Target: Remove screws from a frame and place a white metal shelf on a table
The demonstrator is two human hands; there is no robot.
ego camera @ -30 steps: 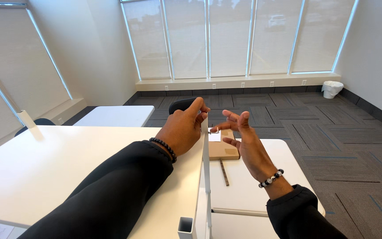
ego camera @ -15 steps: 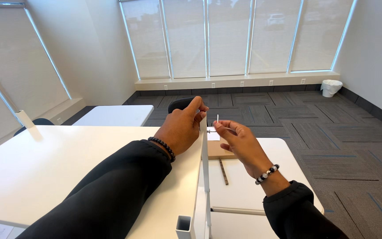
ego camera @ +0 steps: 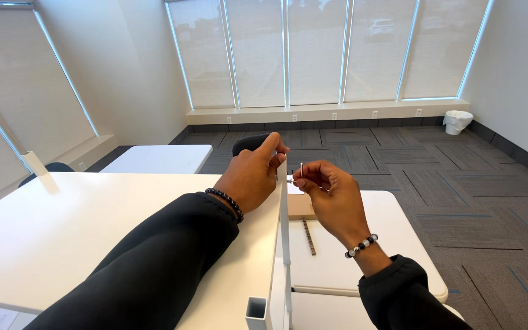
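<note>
So the person's left hand [ego camera: 253, 174] is wrapped around the top edge of a tall white panel [ego camera: 283, 244] that stands upright on its edge, fingers curled over the far side and thumb up along the near face, a pretty firm hold. Right next to it the right hand [ego camera: 331, 195] has its thumb and forefinger pinched shut on a small metal screw [ego camera: 301, 170], held upright just to the right of the panel's top end, close to it but I can't tell if it's actually touching. The other fingers on that hand are loosely curled in.

The panel runs toward the viewer and ends near the bottom in a white square tube [ego camera: 256, 311] with an open end. To the left is a big white table [ego camera: 62, 238]. On the right, lower down, there's a smaller white table [ego camera: 398, 238] with a light wooden block [ego camera: 300, 206] on it, half hidden behind the right hand, and a thin dark wooden strip [ego camera: 308, 236] lying just in front of that.

Both wrists have beaded bracelets, both sleeves are black. Far right by the wall sits a white bin [ego camera: 458, 121] on the grey carpet
</note>
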